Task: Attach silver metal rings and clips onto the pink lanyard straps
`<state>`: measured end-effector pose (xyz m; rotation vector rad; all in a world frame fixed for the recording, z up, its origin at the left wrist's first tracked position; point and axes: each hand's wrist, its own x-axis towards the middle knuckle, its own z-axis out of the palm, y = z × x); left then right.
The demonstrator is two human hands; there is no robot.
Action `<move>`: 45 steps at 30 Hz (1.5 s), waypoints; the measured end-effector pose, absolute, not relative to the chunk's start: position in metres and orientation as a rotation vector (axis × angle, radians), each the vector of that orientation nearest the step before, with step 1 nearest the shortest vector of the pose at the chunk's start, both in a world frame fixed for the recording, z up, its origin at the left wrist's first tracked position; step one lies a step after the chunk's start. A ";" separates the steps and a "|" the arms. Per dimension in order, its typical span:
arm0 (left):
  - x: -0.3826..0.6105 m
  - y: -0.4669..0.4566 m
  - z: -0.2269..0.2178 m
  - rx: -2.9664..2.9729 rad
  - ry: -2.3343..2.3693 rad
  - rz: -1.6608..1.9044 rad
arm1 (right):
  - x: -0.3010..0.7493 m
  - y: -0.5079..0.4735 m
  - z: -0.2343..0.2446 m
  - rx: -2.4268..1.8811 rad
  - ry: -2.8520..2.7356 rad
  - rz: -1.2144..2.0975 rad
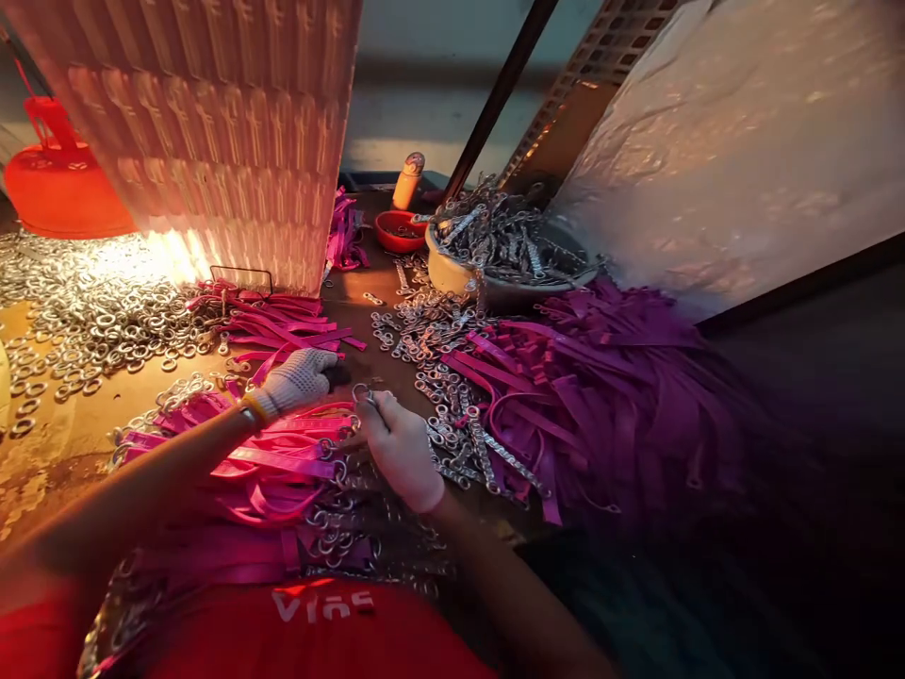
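Observation:
My left hand (pixel 293 385), in a white knit glove with darkened fingertips, reaches over the pink straps (pixel 283 457). Its fingers are drawn together; what they hold, if anything, I cannot make out. To the right, my right hand (pixel 402 448), also gloved, pinches a metal ring (pixel 361 390) between thumb and fingers. The two hands are close but apart. Beneath them lies a layered bundle of pink straps fitted with metal rings and short chains (pixel 332 538). Another small bunch of magenta straps (pixel 283 325) lies just beyond my left hand.
Loose rings (pixel 106 311) cover the left side under a red lamp (pixel 67 184). A corrugated translucent panel (pixel 233 141) stands behind. At right are chains (pixel 452 434), a large purple strap heap (pixel 600 387) and a chain-filled basin (pixel 452 273). A red bowl (pixel 400 240) and bottle (pixel 408 184) stand farther back.

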<state>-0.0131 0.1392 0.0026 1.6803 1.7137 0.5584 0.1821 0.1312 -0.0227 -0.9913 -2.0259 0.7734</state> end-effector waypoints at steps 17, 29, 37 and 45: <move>-0.020 0.205 -0.043 2.002 1.909 -0.170 | 0.200 0.126 -0.016 -0.971 -1.869 1.184; -0.045 0.128 0.005 1.741 1.901 0.481 | 0.196 0.110 -0.013 -0.740 -1.953 0.856; -0.020 0.032 0.026 0.935 1.464 1.085 | 0.157 0.092 0.016 -0.854 -2.382 0.580; -0.003 0.006 0.023 1.419 1.641 1.029 | 0.160 0.076 0.010 -0.838 -2.615 -0.012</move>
